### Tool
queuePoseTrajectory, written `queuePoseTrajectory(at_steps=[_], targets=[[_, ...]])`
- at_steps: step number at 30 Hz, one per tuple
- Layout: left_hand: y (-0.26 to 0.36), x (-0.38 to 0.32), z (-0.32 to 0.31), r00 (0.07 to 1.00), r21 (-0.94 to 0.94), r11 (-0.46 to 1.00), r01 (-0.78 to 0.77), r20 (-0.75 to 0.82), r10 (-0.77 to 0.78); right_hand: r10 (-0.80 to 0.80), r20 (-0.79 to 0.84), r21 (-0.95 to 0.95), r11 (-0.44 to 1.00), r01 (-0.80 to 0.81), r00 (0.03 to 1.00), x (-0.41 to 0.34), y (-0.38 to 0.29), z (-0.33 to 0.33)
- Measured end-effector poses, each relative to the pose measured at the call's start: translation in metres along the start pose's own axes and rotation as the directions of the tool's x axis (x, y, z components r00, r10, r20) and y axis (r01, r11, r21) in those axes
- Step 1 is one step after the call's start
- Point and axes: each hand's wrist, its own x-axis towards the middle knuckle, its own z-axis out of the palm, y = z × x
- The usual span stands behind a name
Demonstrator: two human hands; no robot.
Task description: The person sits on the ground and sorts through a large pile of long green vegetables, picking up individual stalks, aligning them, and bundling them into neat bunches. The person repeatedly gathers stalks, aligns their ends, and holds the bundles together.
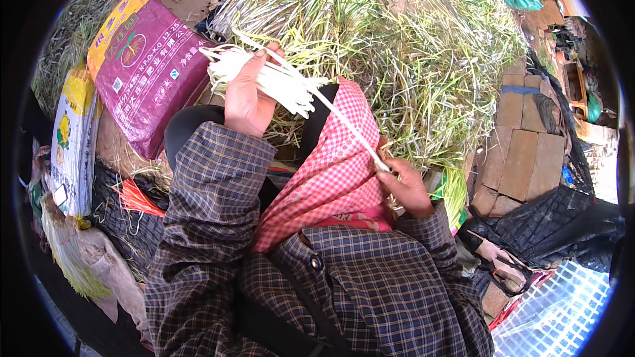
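My left hand (pixel 250 94) is raised around a bundle of pale stalks (pixel 283 84), with the thumb across them. One long white stalk (pixel 347 126) slants from the top of that bundle down to the right. Its lower end is pinched between the thumb and fingers of my right hand (pixel 407 183). A red-and-white checked cloth (pixel 317 173) covers my lap beneath the stalk. Beyond my knees lies a big heap of green and whitish leafy stalks (pixel 416 59).
A purple and orange printed sack (pixel 149 69) stands left, beside a white and yellow sack (pixel 74 144). Orange-red strips (pixel 141 198) and a bundle of pale-rooted greens (pixel 72 248) lie nearer. Bricks (pixel 518 163), black netting (pixel 560 223) and clear gridded sheeting (pixel 555 312) are at right.
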Motion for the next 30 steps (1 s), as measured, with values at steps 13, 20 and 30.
queuePoseTrajectory(at_steps=[13, 20, 30], targets=[[-0.034, -0.03, -0.011, 0.912, 0.086, 0.961, 0.264, 0.301, -0.278, -0.22, 0.077, -0.063, 0.972, 0.225, 0.972, 0.065, -0.073, 0.042], [-0.013, -0.014, -0.014, 0.977, -0.059, 0.99, 0.124, 0.182, -0.112, -0.104, 0.015, 0.271, 0.958, 0.096, 0.994, 0.015, -0.045, 0.004], [-0.004, -0.008, -0.009, 0.999, -0.121, 0.992, 0.043, 0.027, -0.04, 0.189, -0.372, -0.622, 0.676, -0.395, 0.909, -0.07, 0.065, -0.116]])
